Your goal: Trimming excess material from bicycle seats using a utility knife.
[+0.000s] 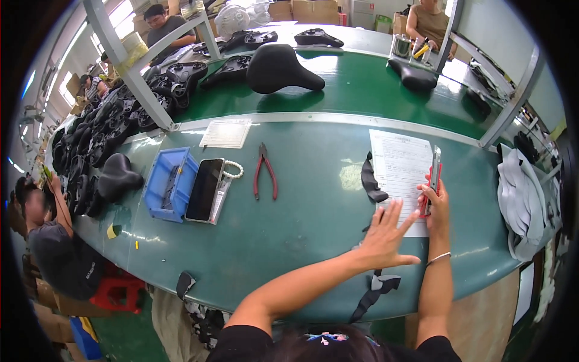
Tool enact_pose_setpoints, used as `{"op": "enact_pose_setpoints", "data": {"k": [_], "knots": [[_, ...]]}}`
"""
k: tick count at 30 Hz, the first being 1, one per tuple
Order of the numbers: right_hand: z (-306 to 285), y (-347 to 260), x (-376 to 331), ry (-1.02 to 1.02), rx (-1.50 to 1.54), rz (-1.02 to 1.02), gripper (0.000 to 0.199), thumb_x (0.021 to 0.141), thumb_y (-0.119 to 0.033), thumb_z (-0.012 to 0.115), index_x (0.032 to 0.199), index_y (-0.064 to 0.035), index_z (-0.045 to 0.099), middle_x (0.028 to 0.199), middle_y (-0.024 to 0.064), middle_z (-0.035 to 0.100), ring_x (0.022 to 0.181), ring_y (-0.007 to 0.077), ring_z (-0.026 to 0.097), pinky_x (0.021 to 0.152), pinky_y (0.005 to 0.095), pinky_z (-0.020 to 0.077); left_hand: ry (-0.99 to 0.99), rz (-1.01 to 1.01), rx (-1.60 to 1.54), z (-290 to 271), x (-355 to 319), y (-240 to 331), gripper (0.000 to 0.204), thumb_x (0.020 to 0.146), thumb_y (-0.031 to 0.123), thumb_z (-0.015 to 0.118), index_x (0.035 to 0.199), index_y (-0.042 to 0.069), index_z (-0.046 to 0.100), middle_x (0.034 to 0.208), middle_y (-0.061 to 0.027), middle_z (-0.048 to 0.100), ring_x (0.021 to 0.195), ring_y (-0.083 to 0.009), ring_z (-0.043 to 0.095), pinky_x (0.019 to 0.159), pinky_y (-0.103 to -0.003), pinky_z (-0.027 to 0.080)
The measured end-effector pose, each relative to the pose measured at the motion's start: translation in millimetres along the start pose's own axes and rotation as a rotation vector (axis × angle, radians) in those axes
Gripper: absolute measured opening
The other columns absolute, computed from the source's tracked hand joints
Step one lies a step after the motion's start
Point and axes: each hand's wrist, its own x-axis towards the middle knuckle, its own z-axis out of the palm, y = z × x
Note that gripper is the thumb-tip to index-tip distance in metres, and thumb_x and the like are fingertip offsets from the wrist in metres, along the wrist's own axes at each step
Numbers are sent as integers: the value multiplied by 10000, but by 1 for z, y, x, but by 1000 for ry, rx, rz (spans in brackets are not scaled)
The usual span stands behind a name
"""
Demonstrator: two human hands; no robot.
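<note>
My right hand (437,202) is closed around a red utility knife (435,178), held upright over the right edge of a printed paper sheet (401,163). My left hand (389,238) has its fingers spread and holds nothing. It hovers over or rests on the sheet's lower left corner; I cannot tell which. A curled black strip (371,181) lies along the sheet's left edge. Below my left hand, another black and grey strip (377,292) reaches toward the table's near edge.
Red-handled cutting pliers (265,175), a phone (205,190) with a beaded strap and a blue bin (158,205) lie left on the green table (313,241). Grey pieces (525,199) are stacked at right. Black bicycle saddles (274,69) sit beyond a metal frame (136,87); other people work around.
</note>
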Motion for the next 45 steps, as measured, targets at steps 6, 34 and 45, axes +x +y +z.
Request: {"op": "enact_pose_setpoints", "data": {"k": [6, 34, 45], "knots": [[-47, 12, 17, 194, 261, -53, 406, 821, -89, 628, 1193, -5, 490, 828, 96, 623, 586, 102, 559, 507, 228, 463, -488, 536, 54, 10, -57, 37, 837, 723, 665, 618, 1364, 154, 449, 1498, -166, 263, 1407, -377, 177, 1108, -606, 113], [-29, 4, 4, 121, 5, -54, 330, 789, -110, 645, 1087, -21, 534, 795, 78, 627, 556, 95, 543, 506, 233, 457, -78, -582, 668, -144, -203, -21, 469, 904, 412, 515, 1353, 283, 471, 1471, -74, 351, 1381, -339, 246, 971, -721, 148], [-26, -1, 3, 120, -16, -57, 345, 784, -115, 635, 1099, -20, 531, 788, 67, 624, 556, 93, 547, 505, 231, 459, 1019, -1267, 1021, -175, -419, -30, 399, 864, 229, 627, 1184, 22, 513, 1326, -222, 380, 1244, -371, 362, 1036, -473, 314]]}}
